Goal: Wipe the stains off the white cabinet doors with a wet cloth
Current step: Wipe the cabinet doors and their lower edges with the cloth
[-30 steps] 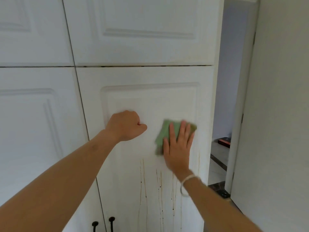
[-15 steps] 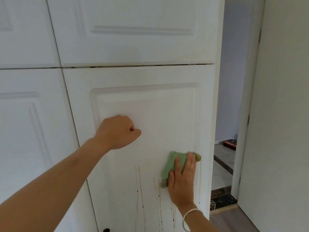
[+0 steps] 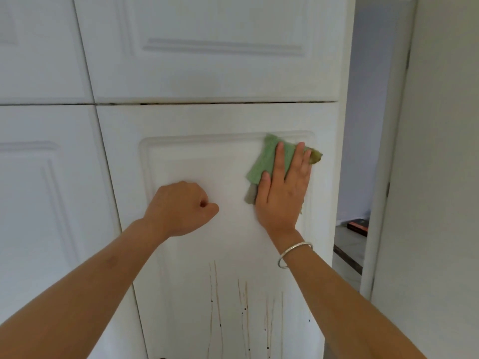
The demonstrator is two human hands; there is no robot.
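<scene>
A white panelled cabinet door (image 3: 197, 156) fills the middle of the head view. My right hand (image 3: 283, 187) lies flat with straight fingers on a green cloth (image 3: 267, 159), pressing it against the upper right corner of the door's raised panel. The cloth's right tip is stained brown. My left hand (image 3: 181, 207) is curled into a fist holding nothing, knuckles against the door to the left of the cloth. Thin brown drip stains (image 3: 243, 307) run down the lower part of the door, below both hands.
More white cabinet doors surround it: one above (image 3: 212, 47) and others to the left (image 3: 46, 190). An open doorway (image 3: 363, 151) with a white frame is on the right, and a white wall (image 3: 445, 177) beyond it. A silver bracelet (image 3: 294, 253) circles my right wrist.
My right hand slid the cloth down the door's right side, then back up to the panel's upper right corner. My left fist stayed in place against the door.
</scene>
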